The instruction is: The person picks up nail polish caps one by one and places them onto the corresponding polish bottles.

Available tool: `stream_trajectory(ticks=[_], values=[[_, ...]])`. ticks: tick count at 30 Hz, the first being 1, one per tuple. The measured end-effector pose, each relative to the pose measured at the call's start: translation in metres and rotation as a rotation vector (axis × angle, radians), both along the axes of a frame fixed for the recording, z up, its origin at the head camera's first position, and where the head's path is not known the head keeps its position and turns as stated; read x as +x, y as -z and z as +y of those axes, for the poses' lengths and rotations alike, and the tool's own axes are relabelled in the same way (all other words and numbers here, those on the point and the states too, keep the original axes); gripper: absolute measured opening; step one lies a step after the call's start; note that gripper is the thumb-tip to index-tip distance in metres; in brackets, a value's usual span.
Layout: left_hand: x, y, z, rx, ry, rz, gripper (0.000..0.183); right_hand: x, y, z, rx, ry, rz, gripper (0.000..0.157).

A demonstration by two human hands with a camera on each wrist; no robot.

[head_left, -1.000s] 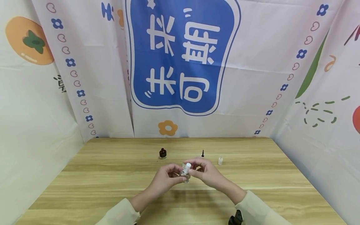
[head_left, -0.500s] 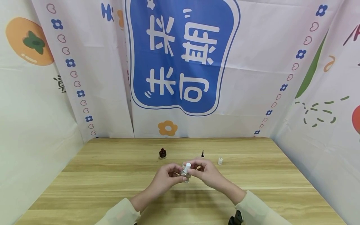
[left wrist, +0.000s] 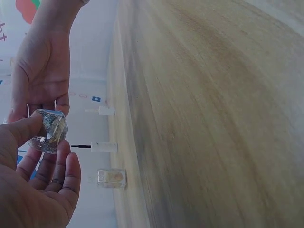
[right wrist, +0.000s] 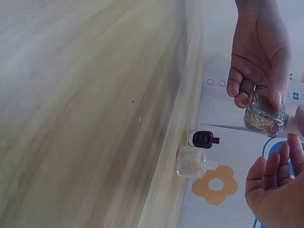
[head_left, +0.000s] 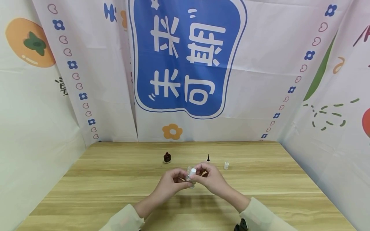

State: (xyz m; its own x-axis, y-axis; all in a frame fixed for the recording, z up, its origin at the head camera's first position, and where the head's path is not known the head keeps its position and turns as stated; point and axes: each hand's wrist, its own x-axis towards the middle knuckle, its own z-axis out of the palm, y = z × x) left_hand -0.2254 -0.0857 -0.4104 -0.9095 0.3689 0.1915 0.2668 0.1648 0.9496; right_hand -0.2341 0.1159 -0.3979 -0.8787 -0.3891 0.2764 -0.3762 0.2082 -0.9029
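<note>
In the head view, my left hand [head_left: 170,180] holds a small clear glass nail polish bottle [right wrist: 260,119], tilted, with gold flakes inside. The thumb presses one face and fingers support the other. My right hand [head_left: 212,178] pinches the white cap [head_left: 193,171] at the bottle's neck. Behind the hands stands another clear nail polish bottle [right wrist: 190,162] with pale contents and an open neck. A dark red nail polish bottle [head_left: 167,158], also uncapped, is at the back left.
On the wooden table [head_left: 115,179], a white cap stands with its dark brush [head_left: 208,157] pointing up, partly hidden by my right hand in the head view. Another white cap [head_left: 226,165] stands to its right. Printed cloth [head_left: 254,96] hangs behind the table and at both sides.
My right fingertips have shifted slightly around the white cap, and the right wrist has moved a little to the left. The left hand stays nearly still around the bottle.
</note>
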Motion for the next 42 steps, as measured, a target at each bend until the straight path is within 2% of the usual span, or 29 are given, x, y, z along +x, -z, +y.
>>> stream_trajectory(ticks=[3,6,10,13,20,25,42], values=[[0.001,0.000,0.000,0.005,0.007,0.002,0.021,0.010,-0.012,-0.003,0.019,0.013,-0.008,0.016],[0.002,0.000,0.000,0.004,0.003,0.005,0.020,0.011,-0.013,-0.003,0.032,0.025,-0.008,0.016],[0.001,0.000,0.000,-0.004,-0.004,-0.001,0.021,0.002,-0.001,-0.001,0.046,0.029,0.001,0.020],[0.001,-0.001,0.000,-0.008,-0.011,0.000,0.023,0.000,0.000,0.001,0.058,0.021,0.009,0.023],[0.003,-0.002,-0.002,-0.007,-0.015,0.005,0.024,-0.003,-0.006,0.006,0.082,-0.073,0.034,0.031],[0.003,-0.002,-0.001,0.009,-0.017,0.004,0.025,-0.003,-0.009,0.007,0.081,-0.108,0.039,0.031],[0.000,-0.001,0.000,-0.012,-0.043,-0.007,0.024,-0.003,-0.007,0.005,0.073,-0.072,0.058,0.024]])
